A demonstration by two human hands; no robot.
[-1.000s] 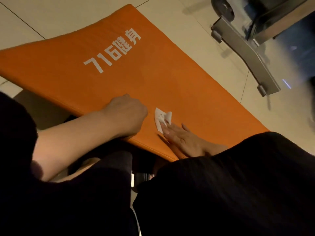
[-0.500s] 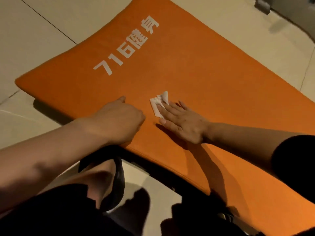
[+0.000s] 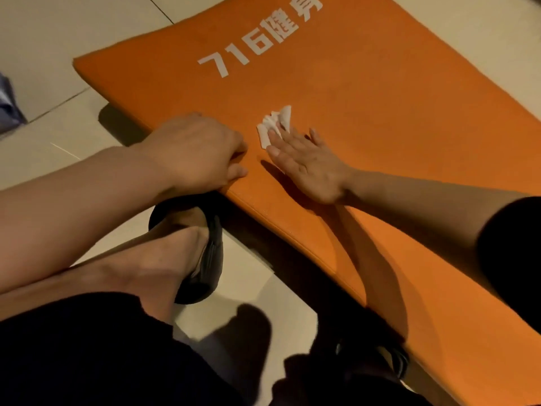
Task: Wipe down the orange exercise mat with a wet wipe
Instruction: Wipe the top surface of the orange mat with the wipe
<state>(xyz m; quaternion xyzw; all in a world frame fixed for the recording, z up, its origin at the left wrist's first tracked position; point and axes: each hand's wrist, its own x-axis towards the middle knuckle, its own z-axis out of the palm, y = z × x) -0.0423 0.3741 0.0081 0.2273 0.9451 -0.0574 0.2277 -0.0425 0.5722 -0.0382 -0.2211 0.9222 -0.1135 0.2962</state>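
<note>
The flat orange padded exercise mat [image 3: 366, 118] lies on the pale tiled floor [image 3: 58, 33]. The right hand [image 3: 307, 164], fingers straight and spread, presses a small crumpled white wet wipe [image 3: 273, 126] onto the mat near its near-left corner. The left hand [image 3: 196, 150] rests at the mat's near edge with fingers curled under, holding nothing that I can see; it seems to steady the mat. The wiping is in progress. The next move probably calls for sliding the wipe far and right over the unwiped surface. White writing [image 3: 257, 39] reads "716" followed by Chinese characters.
</note>
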